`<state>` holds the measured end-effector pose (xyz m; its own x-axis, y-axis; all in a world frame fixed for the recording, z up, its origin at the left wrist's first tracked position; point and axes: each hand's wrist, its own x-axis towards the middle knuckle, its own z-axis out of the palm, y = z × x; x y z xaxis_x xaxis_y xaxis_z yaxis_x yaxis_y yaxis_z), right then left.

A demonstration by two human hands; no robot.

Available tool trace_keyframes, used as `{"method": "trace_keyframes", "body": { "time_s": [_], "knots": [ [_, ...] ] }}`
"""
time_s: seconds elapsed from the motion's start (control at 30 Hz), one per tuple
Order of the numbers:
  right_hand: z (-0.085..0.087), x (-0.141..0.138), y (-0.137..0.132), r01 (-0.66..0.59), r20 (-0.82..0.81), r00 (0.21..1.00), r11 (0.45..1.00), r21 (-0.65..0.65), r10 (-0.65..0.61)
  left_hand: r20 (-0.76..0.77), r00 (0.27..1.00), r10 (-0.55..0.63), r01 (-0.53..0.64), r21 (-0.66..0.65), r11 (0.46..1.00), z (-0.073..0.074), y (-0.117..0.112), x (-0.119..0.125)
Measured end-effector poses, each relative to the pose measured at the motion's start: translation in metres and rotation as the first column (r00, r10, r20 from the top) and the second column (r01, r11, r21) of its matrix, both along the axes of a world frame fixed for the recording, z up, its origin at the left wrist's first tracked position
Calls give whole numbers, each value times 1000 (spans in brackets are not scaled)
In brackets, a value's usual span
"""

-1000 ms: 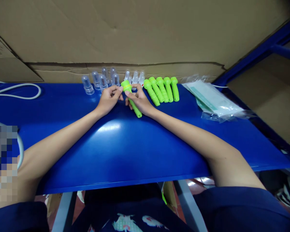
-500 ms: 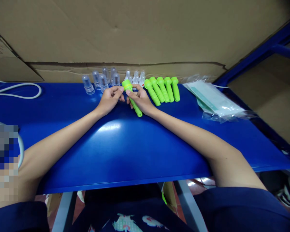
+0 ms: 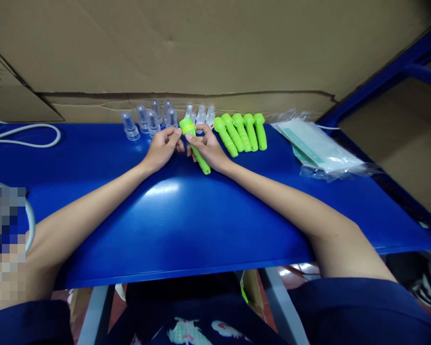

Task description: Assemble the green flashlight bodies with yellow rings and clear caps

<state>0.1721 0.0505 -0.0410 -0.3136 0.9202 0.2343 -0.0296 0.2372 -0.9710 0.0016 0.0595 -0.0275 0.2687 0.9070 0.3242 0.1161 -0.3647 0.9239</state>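
My right hand (image 3: 210, 146) is closed around a bright green flashlight (image 3: 203, 162), its wide head tilted up and to the left and its ribbed handle slanting down to the right. My left hand (image 3: 163, 146) has its thumb and fingertips pinched at the left side of the flashlight's head; its other fingers are curled and partly hidden. Just beyond my right hand, several matching green flashlights (image 3: 240, 132) lie side by side. Behind my left hand stand several clear plastic domed caps (image 3: 130, 125) with threaded lower ends. Smaller clear pieces (image 3: 201, 115) stand behind the held flashlight.
Everything lies on a blue table (image 3: 187, 230). A clear plastic bag with pale sheets (image 3: 319, 146) is at the right. A white cable (image 3: 39, 127) loops at the left. A cardboard wall (image 3: 187, 52) rises behind, and a blue metal frame (image 3: 391, 76) stands at the right.
Almost nothing differs. Both hands and the held flashlight keep nearly the same pose, and the whole view has shifted very slightly.
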Motion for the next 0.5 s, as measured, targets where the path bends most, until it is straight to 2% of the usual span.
{"method": "trace_keyframes", "body": {
  "time_s": [0.13, 0.33, 0.5],
  "knots": [
    [2, 0, -1, -21, -1, 1000, 1000, 13, 21, 33, 999, -17, 15, 55, 998, -2, 2, -2],
    [4, -1, -2, -24, 4, 1000, 1000, -1, 24, 69, 996, -63, 60, 43, 997, -4, 2, -2],
    [7, -2, -4, -13, 23, 1000, 1000, -26, 14, 29, 998, -48, 46, 41, 998, -3, 2, -2]
  ]
}}
